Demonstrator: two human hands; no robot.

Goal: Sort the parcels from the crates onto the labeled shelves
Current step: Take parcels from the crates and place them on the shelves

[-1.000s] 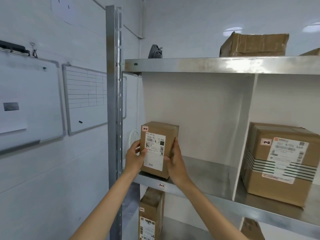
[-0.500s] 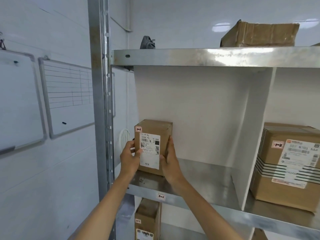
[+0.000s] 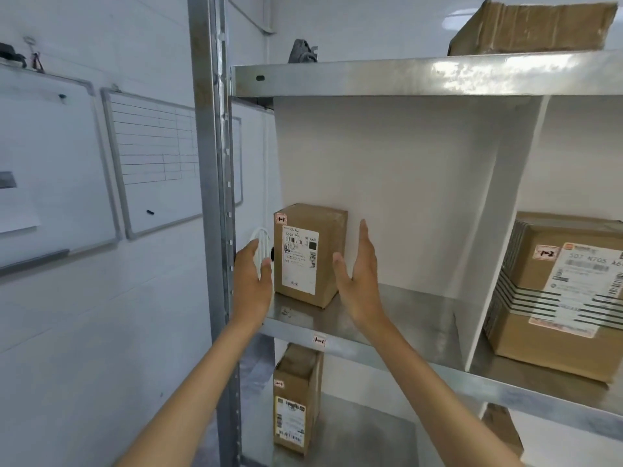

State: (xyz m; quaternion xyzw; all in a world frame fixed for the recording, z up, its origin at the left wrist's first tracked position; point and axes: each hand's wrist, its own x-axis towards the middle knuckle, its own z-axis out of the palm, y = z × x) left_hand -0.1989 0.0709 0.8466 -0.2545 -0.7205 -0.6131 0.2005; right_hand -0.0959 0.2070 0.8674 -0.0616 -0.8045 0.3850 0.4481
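A small brown parcel (image 3: 308,254) with a white shipping label and a "1-1" sticker stands upright at the left end of the metal shelf (image 3: 397,318), whose front edge bears a "1-1" tag (image 3: 319,340). My left hand (image 3: 253,284) hovers just left of the parcel with straight fingers, apart from it. On the parcel's right side my right hand (image 3: 359,281) is held flat and upright, a small gap away from the box. Neither hand holds anything.
A white divider (image 3: 499,237) closes the bay on the right; beyond it sits a bigger box (image 3: 559,298) marked "1-2". Another parcel (image 3: 296,399) stands on the shelf below, a worn box (image 3: 532,26) on top. A steel upright (image 3: 215,197) and whiteboards (image 3: 151,156) lie left.
Both hands gripped the parcel's sides while setting it on the shelf; now they have let go and opened beside it. The parcel stands on its own.
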